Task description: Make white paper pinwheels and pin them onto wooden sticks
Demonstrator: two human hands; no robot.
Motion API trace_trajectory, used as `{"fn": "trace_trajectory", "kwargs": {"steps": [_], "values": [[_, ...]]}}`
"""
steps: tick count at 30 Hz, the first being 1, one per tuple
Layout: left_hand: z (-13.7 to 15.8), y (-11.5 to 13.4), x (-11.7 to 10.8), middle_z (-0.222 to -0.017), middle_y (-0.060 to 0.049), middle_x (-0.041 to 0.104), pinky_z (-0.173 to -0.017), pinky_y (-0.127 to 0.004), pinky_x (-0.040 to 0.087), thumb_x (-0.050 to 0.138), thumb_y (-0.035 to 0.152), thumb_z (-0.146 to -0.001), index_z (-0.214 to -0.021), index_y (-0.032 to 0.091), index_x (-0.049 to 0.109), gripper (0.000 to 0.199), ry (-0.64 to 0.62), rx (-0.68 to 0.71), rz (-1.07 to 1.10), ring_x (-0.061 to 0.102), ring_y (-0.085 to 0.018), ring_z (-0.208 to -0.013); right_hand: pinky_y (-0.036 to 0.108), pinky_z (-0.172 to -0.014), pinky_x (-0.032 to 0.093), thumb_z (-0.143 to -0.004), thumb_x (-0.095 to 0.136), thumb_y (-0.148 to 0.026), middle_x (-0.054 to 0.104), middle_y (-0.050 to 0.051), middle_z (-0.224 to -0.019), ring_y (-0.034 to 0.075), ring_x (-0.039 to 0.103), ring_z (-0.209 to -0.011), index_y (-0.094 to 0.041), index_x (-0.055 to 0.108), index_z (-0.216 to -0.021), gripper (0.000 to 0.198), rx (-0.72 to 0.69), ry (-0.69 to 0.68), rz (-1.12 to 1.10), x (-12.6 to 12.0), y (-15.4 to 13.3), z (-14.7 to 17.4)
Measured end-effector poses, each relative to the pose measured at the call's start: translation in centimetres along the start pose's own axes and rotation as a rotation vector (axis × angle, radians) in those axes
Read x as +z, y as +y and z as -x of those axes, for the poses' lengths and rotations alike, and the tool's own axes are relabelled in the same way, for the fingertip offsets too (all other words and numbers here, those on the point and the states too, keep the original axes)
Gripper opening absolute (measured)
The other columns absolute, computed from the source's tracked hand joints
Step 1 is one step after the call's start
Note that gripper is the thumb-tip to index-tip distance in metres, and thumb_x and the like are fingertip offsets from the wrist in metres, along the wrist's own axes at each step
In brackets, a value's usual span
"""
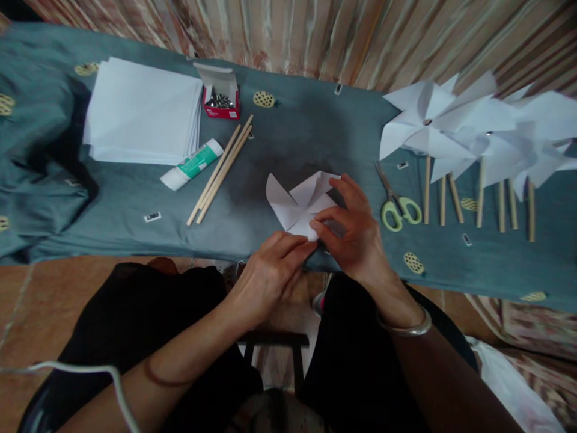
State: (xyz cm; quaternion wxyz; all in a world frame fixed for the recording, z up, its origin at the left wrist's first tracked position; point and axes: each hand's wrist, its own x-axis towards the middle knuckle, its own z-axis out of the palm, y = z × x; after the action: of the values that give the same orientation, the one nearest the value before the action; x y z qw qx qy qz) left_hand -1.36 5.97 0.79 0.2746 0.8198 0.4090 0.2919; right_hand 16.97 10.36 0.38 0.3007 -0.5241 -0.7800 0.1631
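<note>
White paper (pixel 300 201), cut and curved into blades, sits near the front edge of the table (pixel 126 234). The right hand (pixel 358 240) pinches one blade between thumb and forefinger, while the left hand (pixel 270 267) has its fingertips closed on the near corner. For clean work, I'd steady the centre, bend each blade softly rather than creasing it, and keep the points lined up. Just to the right are scissors (pixel 396 197); farther right, pinwheels (pixel 496 120) on sticks. On the left are loose wooden sticks (pixel 224 175), a glue tube (pixel 193 163), a red box (pixel 222 112) of small metal pieces and stacked sheets (pixel 144 114).
</note>
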Motion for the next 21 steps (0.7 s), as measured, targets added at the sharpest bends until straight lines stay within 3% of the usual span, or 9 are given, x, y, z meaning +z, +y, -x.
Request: {"fn": "trace_trajectory", "kwargs": {"steps": [10,21], "values": [[-0.08,0.02,-0.10,-0.109,-0.010,0.067,-0.086,-0.039,0.055,0.051,0.010,-0.090,-0.119,0.014,0.062,0.030,0.012,-0.091,0.090,0.060,-0.020,-0.099,0.056,-0.112,0.037,-0.085,0.061,-0.019,0.050,0.008,-0.143,0.031,0.034,-0.143,-0.025,0.064,-0.077,0.010,0.015,0.022,0.020,0.54,-0.62,-0.10],[-0.57,-0.10,-0.51,-0.105,-0.009,0.068,-0.087,-0.037,0.054,0.053,0.010,-0.090,-0.118,0.015,0.064,0.030,-0.037,-0.146,0.127,0.060,-0.020,-0.100,0.056,-0.113,0.037,-0.085,0.062,-0.021,0.051,-0.001,-0.142,0.030,0.035,-0.142,-0.029,0.065,-0.077,0.011,0.025,0.036,0.034,0.73,-0.47,0.24]]}}
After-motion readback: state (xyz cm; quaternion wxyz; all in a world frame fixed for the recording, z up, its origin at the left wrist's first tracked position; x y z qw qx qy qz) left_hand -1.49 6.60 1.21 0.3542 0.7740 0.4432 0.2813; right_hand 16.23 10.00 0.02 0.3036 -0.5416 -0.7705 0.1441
